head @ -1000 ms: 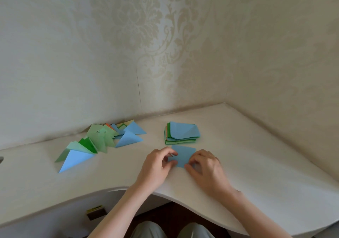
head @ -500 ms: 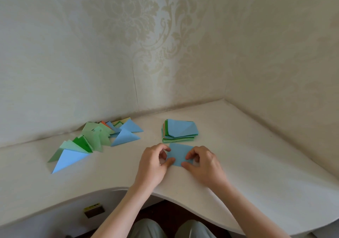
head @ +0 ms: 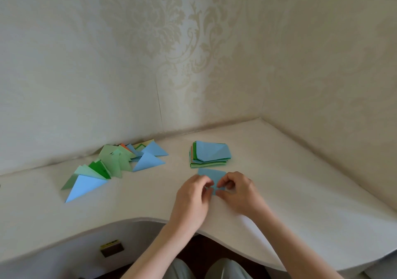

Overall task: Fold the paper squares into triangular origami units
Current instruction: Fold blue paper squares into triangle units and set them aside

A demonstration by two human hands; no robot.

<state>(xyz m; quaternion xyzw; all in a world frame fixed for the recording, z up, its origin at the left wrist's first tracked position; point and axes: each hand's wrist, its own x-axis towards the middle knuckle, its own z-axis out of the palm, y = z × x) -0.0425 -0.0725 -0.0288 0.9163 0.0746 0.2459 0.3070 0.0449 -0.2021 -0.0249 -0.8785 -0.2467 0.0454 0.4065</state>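
Observation:
A blue paper piece (head: 211, 174) lies on the white desk (head: 300, 192) just in front of the stack of paper squares (head: 209, 154). My left hand (head: 192, 201) and my right hand (head: 238, 191) meet over its near edge, fingers curled and pinching the paper between fingertips. Most of its near half is hidden by the fingers. The stack has a creased blue sheet on top, with green and orange sheets under it. A spread of folded triangular units (head: 116, 164) in blue and green lies to the left.
Wallpapered walls meet in a corner behind the desk. The desk's front edge curves inward near my lap. A small handle (head: 112, 247) sits on the front panel under the desk at the left.
Both hands have drawn closer together over the blue paper's near edge, and their fingertips now nearly touch. The paper looks narrower front to back than a second ago.

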